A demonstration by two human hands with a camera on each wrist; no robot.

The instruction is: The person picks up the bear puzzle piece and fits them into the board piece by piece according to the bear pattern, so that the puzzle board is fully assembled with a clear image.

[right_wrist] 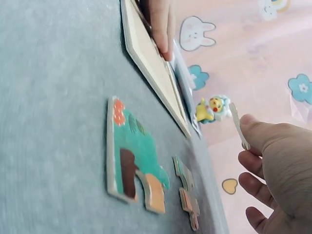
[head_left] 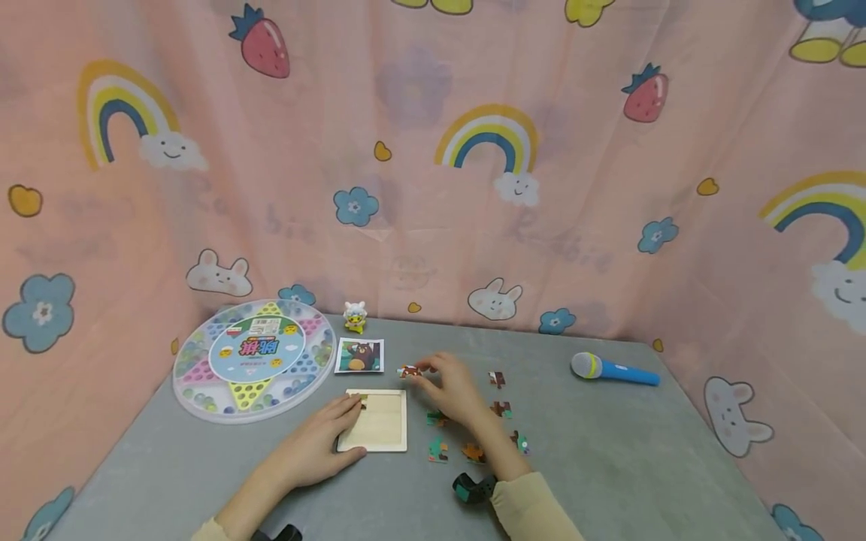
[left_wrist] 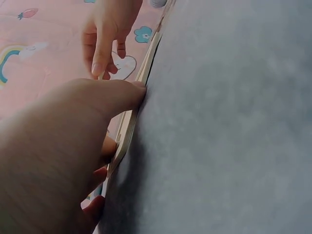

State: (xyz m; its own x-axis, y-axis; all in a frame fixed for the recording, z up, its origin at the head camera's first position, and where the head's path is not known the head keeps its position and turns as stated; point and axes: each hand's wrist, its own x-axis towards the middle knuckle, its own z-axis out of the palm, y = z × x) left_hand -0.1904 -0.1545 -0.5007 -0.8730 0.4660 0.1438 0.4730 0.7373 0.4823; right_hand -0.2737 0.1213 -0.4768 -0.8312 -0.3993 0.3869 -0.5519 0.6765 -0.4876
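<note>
My left hand (head_left: 314,443) holds the shallow wooden puzzle tray (head_left: 382,424) at its left side, thumb along the near rim and fingers over the upper left corner. A small puzzle piece (head_left: 364,403) shows in that corner beside the fingertips, partly hidden. Thumb and fingers of my right hand (head_left: 449,387) pinch a brown-and-white puzzle piece (head_left: 409,371) above the table, just beyond the tray's upper right corner. In the right wrist view this piece (right_wrist: 240,127) is seen edge-on. Right of the tray lie several loose pieces, among them a green one (head_left: 437,449) and an orange-brown one (head_left: 473,452).
A picture card with a bear (head_left: 360,356) lies behind the tray, and a small yellow-and-white figurine (head_left: 355,317) stands behind it. To the left is a round Chinese checkers board (head_left: 203,368). A blue toy microphone (head_left: 625,373) lies at the right, before a pink curtain (head_left: 419,248).
</note>
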